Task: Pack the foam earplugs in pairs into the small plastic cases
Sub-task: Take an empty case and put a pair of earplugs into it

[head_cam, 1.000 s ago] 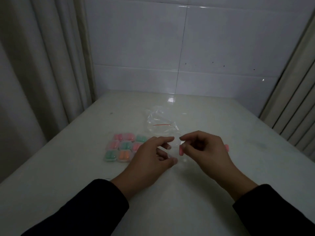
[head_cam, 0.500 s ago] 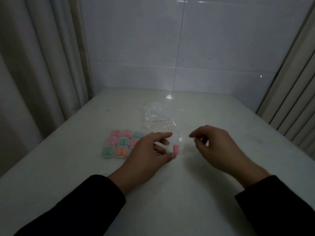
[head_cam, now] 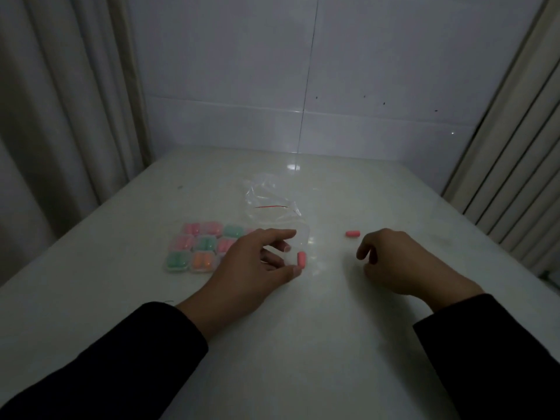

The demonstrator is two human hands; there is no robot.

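- Head view, centre of frame: the left hand (head_cam: 257, 262) steadies a clear open case (head_cam: 298, 242) on the tabletop (head_cam: 303, 344); index finger and thumb bracket the case, fingers narrow around it.
- One pink earplug (head_cam: 301, 258) stands at the near edge of the case, just beside the left thumb tip; whether it sits fully inside the tray cannot be told.
- A second pink earplug (head_cam: 352, 234) lies loose on the tabletop, right of centre, just above the right hand (head_cam: 394, 262).
- The right hand has loosely curled fingers, holds nothing and does not touch the loose plug.
- Filled cases (head_cam: 201, 248) in pink, green and orange form a block at centre left; a clear bag (head_cam: 269, 201) lies above them.
- Procedure, as judged: pinch the loose plug lightly at mid-length, carry it to the case, lay it parallel to the first plug, then close the lid. Keep the left hand firm on the case; it looks light and may slide.
- Change from half a second ago: the right hand has moved rightward, away from the case, and the loose plug is now exposed. The left hand has held its position.
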